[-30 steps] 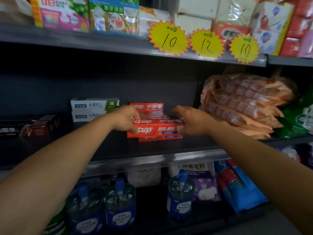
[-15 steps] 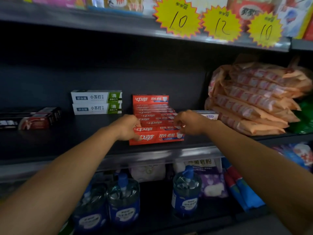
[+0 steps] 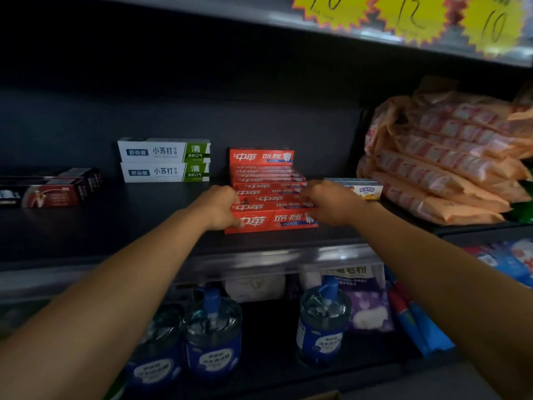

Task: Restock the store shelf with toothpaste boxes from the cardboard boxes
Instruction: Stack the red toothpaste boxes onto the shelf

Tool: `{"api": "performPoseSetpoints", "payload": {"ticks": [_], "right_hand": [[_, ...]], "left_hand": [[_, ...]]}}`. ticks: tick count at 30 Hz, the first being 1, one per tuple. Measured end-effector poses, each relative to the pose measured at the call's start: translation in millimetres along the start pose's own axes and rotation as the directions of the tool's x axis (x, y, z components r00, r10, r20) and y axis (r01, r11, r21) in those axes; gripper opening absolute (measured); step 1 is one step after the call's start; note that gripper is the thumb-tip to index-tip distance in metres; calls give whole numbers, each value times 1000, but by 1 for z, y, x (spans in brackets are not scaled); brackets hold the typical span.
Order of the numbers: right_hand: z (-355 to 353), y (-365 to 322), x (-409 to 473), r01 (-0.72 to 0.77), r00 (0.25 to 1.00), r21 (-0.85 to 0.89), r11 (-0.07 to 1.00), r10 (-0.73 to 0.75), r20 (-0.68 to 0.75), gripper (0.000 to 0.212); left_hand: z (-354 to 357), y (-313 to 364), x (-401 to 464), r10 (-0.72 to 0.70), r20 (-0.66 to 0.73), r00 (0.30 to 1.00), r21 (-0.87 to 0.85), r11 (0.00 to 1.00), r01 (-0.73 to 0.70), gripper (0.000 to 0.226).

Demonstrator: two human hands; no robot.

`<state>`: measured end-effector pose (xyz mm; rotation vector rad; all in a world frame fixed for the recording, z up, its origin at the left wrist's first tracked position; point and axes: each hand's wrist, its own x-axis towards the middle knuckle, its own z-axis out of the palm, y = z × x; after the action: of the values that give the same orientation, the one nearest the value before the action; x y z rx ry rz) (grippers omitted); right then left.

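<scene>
On shelf (image 3: pixel 115 226), hands grip red boxes (image 3: pixel 274 217)

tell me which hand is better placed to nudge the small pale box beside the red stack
Right. The right hand sits at the red toothpaste stack's right end, directly in front of the small pale box; the left hand is at the far end.

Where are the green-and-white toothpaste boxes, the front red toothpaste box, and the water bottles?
green-and-white toothpaste boxes (image 3: pixel 164 160): head view, front faces, where the two meet.
front red toothpaste box (image 3: pixel 277 222): head view, front face.
water bottles (image 3: pixel 212 336): head view, middle bottle's body.
</scene>
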<state>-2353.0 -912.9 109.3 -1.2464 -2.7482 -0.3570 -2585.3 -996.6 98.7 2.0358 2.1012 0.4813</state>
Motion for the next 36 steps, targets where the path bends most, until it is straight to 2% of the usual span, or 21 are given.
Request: {"api": "performPoseSetpoints", "payload": {"ticks": [7,11,18,22,28,31,33,36], "right_hand": [[0,-2,0,-6,1000,-9,1000,6,14,31],[-11,-10,-10,-20,1000,-9,1000,20,2,38],[-44,-35,-52,10,999,-52,999,-12,-49,42],[-52,-55,-85,32,999,-9,999,-32,-38,45],[-30,-81,-136,21,998,-12,1000,-21,57,62],[2,-89,-156,45,995,6,999,-46,87,59],[32,-93,-169,58,990,35,998,-62,124,55],[79,-97,-187,79,975,84,993,-94,202,58]], "left_hand": [[-1,0,-1,3,0,1000,7,1000,-3,41],[-10,7,-15,16,-21,1000,17,1000,-16,53],[-30,41,-65,109,-76,991,66,992,-104,63],[-26,63,-97,171,-62,983,76,983,-166,64],[10,74,-132,232,47,972,82,968,-235,51],[43,70,-150,238,140,961,93,963,-252,31],[70,64,-158,224,216,950,88,965,-248,34],[118,48,-166,210,298,931,77,967,-243,59]]}}
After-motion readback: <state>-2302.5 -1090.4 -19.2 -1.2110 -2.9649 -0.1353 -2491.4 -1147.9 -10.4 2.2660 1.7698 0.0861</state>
